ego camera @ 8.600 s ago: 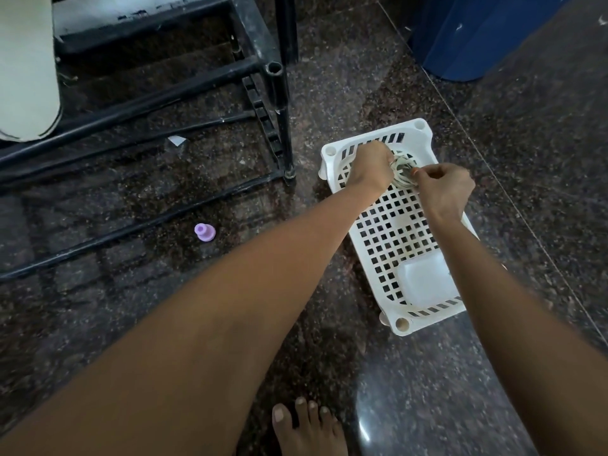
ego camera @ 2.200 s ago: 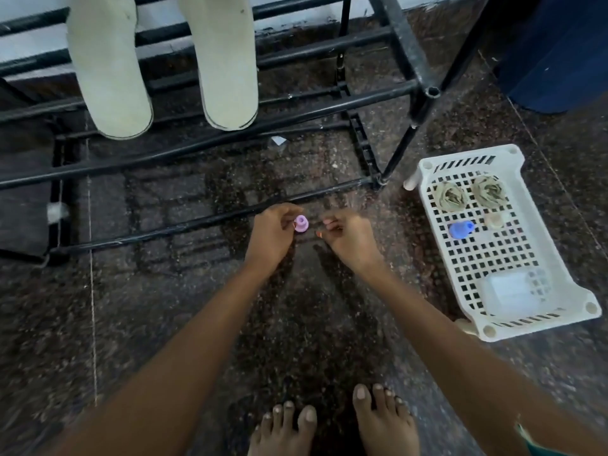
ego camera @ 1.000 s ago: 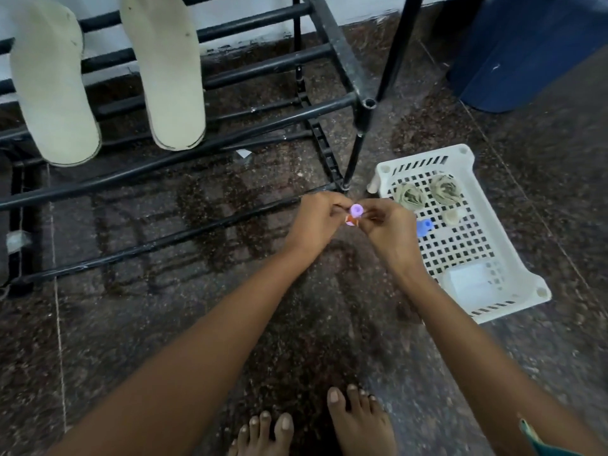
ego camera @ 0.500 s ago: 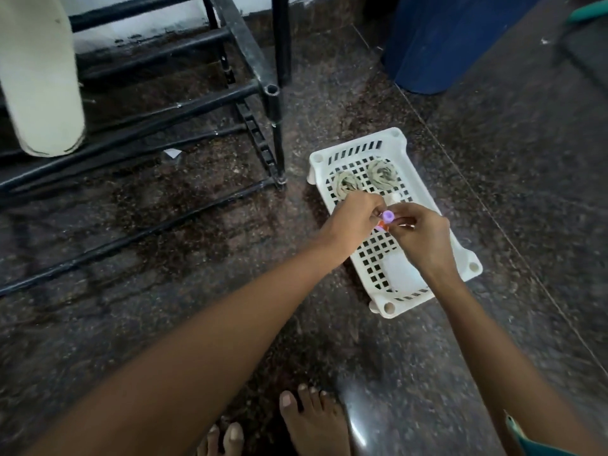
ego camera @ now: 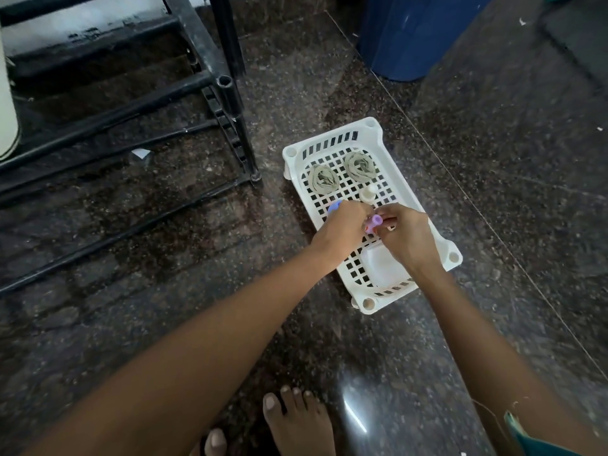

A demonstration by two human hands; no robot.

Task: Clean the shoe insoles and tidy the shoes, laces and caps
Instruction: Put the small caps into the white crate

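A white perforated basket (ego camera: 441, 240) lies on the dark stone floor. At its far end sit two coiled shoelaces (ego camera: 324, 179) (ego camera: 359, 165), with a white cap (ego camera: 367, 193) and a blue cap (ego camera: 334, 207) just in front of them. Both my hands hover over the basket's middle. My right hand (ego camera: 406, 238) pinches a small purple cap (ego camera: 374, 222) between thumb and fingers. My left hand (ego camera: 345, 225) has its fingertips at the same cap and partly hides the blue one. One pale insole (ego camera: 7, 120) shows at the left edge, leaning on the rack.
A black metal shoe rack (ego camera: 227, 103) stands left of the basket, its corner post close to the basket's far left corner. A blue bin (ego camera: 414, 34) is at the back right. A paper scrap (ego camera: 140, 153) lies under the rack. My bare foot (ego camera: 296, 422) is at the bottom.
Both hands picked the purple cap off the floor near the rack and carried it right, over the basket. In the last half second they sank slightly toward the basket floor.
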